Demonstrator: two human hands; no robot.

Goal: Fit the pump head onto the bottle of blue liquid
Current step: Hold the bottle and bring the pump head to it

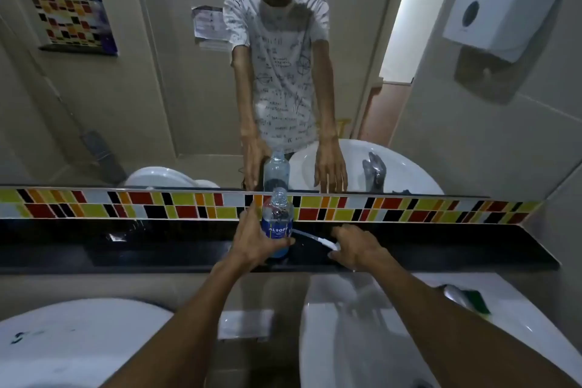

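A clear bottle [278, 220] with a blue label and blue liquid in its lower part stands upright on the black ledge [157, 249] below the mirror. Its neck is open, with no cap on it. My left hand [252, 241] is wrapped around the bottle's lower half. The white pump head [326, 242] lies on its side on the ledge just right of the bottle, its thin tube pointing toward the bottle. My right hand [356, 247] rests over the pump head, fingers curled down on it; whether it grips it firmly is hidden.
A mirror [189, 72] above the coloured tile strip [409, 208] reflects a person and the bottle. White basins sit at lower left [72, 340] and lower right [362, 340], the right one with a tap [453, 294] and a green item. A paper dispenser [500, 12] hangs on the right wall.
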